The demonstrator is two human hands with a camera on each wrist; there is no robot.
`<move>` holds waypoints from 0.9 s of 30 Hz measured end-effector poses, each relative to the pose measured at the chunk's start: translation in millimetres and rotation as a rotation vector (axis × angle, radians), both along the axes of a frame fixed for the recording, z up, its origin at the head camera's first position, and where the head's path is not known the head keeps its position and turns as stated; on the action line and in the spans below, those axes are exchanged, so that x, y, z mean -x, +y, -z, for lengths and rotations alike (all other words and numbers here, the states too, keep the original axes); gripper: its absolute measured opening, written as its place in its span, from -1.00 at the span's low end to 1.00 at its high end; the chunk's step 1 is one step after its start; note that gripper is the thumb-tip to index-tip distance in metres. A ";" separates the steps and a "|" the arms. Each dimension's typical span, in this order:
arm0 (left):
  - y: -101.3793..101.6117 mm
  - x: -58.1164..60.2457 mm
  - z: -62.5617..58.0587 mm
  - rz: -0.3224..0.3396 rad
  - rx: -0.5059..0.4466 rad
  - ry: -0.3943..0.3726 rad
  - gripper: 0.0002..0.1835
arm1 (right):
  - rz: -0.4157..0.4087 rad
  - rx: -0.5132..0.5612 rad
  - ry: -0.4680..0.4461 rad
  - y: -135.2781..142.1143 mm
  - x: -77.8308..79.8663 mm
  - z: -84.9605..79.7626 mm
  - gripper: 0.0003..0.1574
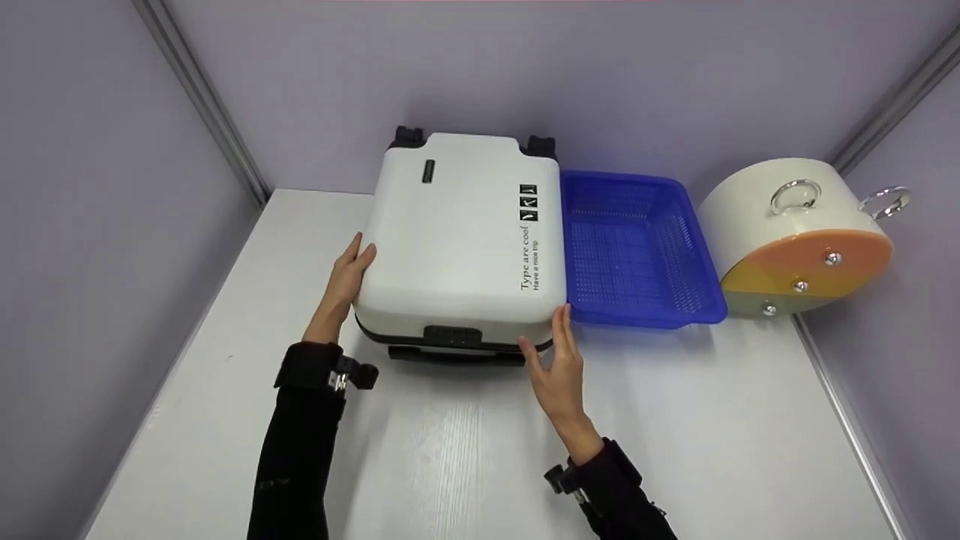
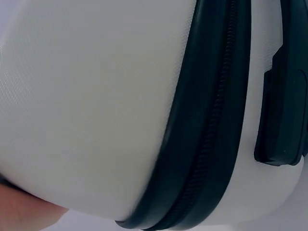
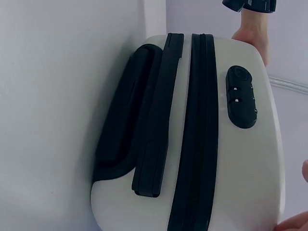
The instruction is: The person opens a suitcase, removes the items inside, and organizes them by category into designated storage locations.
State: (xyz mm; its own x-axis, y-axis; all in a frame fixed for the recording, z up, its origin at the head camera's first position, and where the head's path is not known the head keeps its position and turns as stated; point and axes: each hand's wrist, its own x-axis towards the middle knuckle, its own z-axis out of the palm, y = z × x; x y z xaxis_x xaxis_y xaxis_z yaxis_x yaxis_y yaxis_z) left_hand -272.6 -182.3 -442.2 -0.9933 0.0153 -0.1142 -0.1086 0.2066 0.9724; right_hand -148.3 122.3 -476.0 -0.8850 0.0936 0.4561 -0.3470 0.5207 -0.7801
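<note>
A white hard-shell suitcase [image 1: 465,232] lies flat on the table, its black wheels toward the back wall. Its front side carries a black combination lock [image 3: 241,97], a black zipper band [image 3: 195,130] and a black handle [image 3: 156,120]. My left hand [image 1: 346,274] touches the suitcase's left side with fingers extended; the left wrist view shows only a bit of that hand [image 2: 26,209] at the lower edge. At the front right corner, my right hand [image 1: 559,371] has its straight fingertips against the shell and its thumb spread apart from them.
A blue perforated plastic basket [image 1: 637,247] stands right beside the suitcase. Farther right, near the side wall, is a cream drum-shaped case [image 1: 780,210] with an orange, yellow and green face and metal ring handles. Grey-lilac walls [image 1: 480,67] bound the white table [image 1: 450,465].
</note>
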 end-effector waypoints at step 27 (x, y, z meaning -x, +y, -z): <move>42.0 -95.9 4.6 -0.226 -0.027 0.085 -0.35 | 0.032 -0.039 0.072 29.8 31.2 -5.8 -0.36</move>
State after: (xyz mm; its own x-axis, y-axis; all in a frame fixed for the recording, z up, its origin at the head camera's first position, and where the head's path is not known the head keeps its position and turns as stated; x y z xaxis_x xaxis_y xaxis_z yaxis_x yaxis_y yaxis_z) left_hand -176.7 -140.3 -446.8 -0.9779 -0.2064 -0.0325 -0.0666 0.1605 0.9848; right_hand -179.5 152.1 -470.2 -0.8465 0.1023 0.5224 -0.3841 0.5621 -0.7325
